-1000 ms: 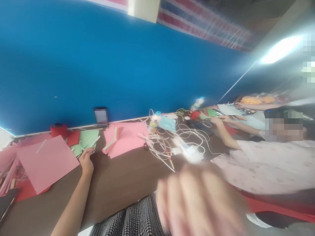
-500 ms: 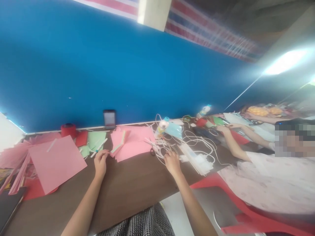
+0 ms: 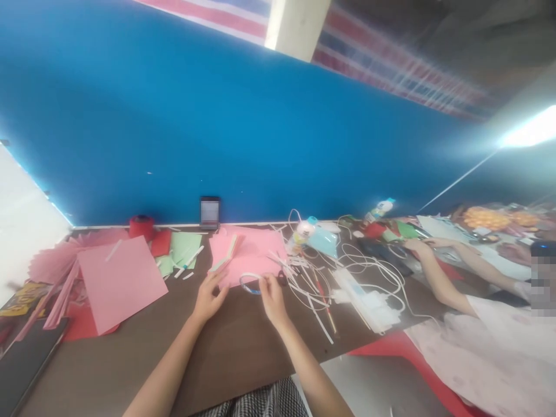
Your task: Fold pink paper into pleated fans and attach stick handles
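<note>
Right hand [image 3: 273, 294] moved leftward, now pinching ring [image 3: 251, 291]; left hand [image 3: 211, 296] empty, fingers parted; ring taken up, white strips [image 3: 321, 319] seemingly unused.

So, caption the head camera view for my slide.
Right hand holds a thin ring, left hand open at the edge of pink paper, on a cluttered table.

A thin blue-white ring [image 3: 250, 291] overlaps the pink paper's [image 3: 256, 267] edge.

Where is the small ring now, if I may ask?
In the head view, the ring is in the right hand, by the near edge of the pink paper.
</note>
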The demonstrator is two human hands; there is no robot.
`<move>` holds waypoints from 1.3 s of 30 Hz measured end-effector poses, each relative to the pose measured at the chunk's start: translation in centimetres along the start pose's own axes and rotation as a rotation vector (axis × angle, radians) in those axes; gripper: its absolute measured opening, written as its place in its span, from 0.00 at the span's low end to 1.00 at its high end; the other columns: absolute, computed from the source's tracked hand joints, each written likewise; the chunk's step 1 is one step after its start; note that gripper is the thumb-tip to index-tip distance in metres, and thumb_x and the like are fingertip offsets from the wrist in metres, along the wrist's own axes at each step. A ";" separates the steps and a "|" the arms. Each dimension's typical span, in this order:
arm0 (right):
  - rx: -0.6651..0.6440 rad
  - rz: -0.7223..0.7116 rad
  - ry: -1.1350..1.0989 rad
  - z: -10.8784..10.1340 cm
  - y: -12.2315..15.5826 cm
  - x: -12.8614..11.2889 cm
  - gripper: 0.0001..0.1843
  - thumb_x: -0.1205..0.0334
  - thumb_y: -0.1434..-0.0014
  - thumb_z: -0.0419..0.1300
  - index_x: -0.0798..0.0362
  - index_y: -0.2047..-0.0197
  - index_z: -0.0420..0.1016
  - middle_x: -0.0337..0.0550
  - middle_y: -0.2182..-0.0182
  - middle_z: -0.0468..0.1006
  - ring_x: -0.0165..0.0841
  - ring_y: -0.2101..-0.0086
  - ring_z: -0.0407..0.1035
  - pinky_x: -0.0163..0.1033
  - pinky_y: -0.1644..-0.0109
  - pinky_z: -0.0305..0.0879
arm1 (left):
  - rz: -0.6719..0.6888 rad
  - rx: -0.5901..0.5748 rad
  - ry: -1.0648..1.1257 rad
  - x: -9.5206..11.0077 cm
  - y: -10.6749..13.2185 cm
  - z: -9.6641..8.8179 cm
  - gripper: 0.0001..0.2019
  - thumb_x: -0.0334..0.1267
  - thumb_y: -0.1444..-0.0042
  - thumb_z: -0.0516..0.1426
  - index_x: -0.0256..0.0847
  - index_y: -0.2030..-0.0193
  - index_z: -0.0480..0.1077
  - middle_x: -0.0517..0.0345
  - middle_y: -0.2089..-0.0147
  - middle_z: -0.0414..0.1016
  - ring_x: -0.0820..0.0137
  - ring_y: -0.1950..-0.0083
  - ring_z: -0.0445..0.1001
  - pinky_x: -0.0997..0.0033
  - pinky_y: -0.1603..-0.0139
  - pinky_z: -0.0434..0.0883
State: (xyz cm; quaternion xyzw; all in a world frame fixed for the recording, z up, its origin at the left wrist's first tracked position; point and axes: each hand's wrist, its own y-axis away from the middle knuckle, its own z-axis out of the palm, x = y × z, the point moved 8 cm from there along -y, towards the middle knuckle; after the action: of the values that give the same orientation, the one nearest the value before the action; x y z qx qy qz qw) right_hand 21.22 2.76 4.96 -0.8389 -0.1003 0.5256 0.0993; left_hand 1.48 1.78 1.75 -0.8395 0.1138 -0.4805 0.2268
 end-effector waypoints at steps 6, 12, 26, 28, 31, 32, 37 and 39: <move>-0.113 0.072 -0.173 3.4 -0.2 0.5 0.13 0.52 0.40 0.48 0.52 0.69 0.63 0.33 0.78 0.61 0.28 0.76 0.58 0.32 0.72 0.56 | -0.076 -0.145 0.057 -0.5 0.0 1.8 0.13 0.43 0.44 0.50 0.42 0.59 0.73 0.55 0.63 0.77 0.71 0.68 0.73 0.73 0.65 0.69; -0.069 0.154 -0.274 3.9 -0.4 1.6 0.15 0.50 0.41 0.48 0.51 0.72 0.62 0.34 0.80 0.64 0.27 0.78 0.59 0.31 0.75 0.55 | -0.111 -0.177 0.015 -0.8 -0.1 1.9 0.14 0.44 0.44 0.49 0.41 0.61 0.73 0.54 0.65 0.77 0.70 0.70 0.71 0.72 0.67 0.67; -0.017 0.376 -0.606 4.0 -1.8 3.2 0.20 0.44 0.47 0.53 0.53 0.75 0.61 0.35 0.82 0.70 0.20 0.86 0.46 0.29 0.83 0.43 | -0.009 0.082 -0.229 0.1 -0.3 -1.5 0.12 0.40 0.44 0.49 0.41 0.62 0.72 0.50 0.62 0.74 0.63 0.59 0.70 0.63 0.54 0.64; 0.027 0.385 -0.649 2.9 -1.8 3.8 0.20 0.44 0.48 0.55 0.53 0.75 0.61 0.35 0.81 0.69 0.20 0.86 0.45 0.29 0.83 0.43 | -0.120 0.254 -0.350 -1.0 -0.4 -3.6 0.13 0.39 0.45 0.49 0.38 0.60 0.71 0.47 0.60 0.71 0.60 0.56 0.68 0.61 0.53 0.62; 0.053 0.374 -0.636 1.1 -1.6 4.5 0.20 0.44 0.48 0.55 0.53 0.75 0.62 0.36 0.80 0.69 0.20 0.85 0.45 0.29 0.83 0.42 | -0.359 0.312 -0.540 -3.0 -0.5 -5.1 0.17 0.45 0.46 0.49 0.35 0.62 0.72 0.42 0.59 0.69 0.54 0.55 0.66 0.55 0.54 0.62; 0.050 0.366 -0.624 0.6 -1.6 4.7 0.20 0.44 0.48 0.55 0.53 0.75 0.62 0.36 0.80 0.69 0.20 0.85 0.45 0.30 0.83 0.42 | -0.424 0.269 -0.588 -3.5 -0.7 -4.9 0.19 0.48 0.46 0.49 0.35 0.63 0.72 0.40 0.60 0.68 0.52 0.56 0.66 0.53 0.55 0.61; 0.024 0.328 -0.566 -0.8 -1.3 4.6 0.21 0.42 0.47 0.54 0.53 0.75 0.62 0.36 0.80 0.68 0.22 0.84 0.47 0.30 0.82 0.44 | -0.581 0.015 -0.722 -4.5 -1.6 -2.4 0.22 0.52 0.50 0.50 0.32 0.67 0.71 0.36 0.58 0.65 0.47 0.53 0.63 0.49 0.57 0.60; -0.009 0.308 -0.527 -1.0 -1.3 4.2 0.21 0.42 0.46 0.53 0.52 0.76 0.63 0.37 0.80 0.68 0.23 0.84 0.48 0.31 0.82 0.45 | -0.598 -0.053 -0.707 -4.9 -1.8 -1.6 0.19 0.50 0.51 0.52 0.33 0.69 0.71 0.34 0.55 0.63 0.46 0.52 0.62 0.47 0.57 0.59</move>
State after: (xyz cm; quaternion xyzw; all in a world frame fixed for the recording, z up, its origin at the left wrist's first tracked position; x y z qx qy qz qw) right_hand 23.80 5.04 2.13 -0.6793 0.0034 0.7337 -0.0149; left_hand -2.45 4.89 -0.34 -0.9533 -0.2055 -0.2061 0.0813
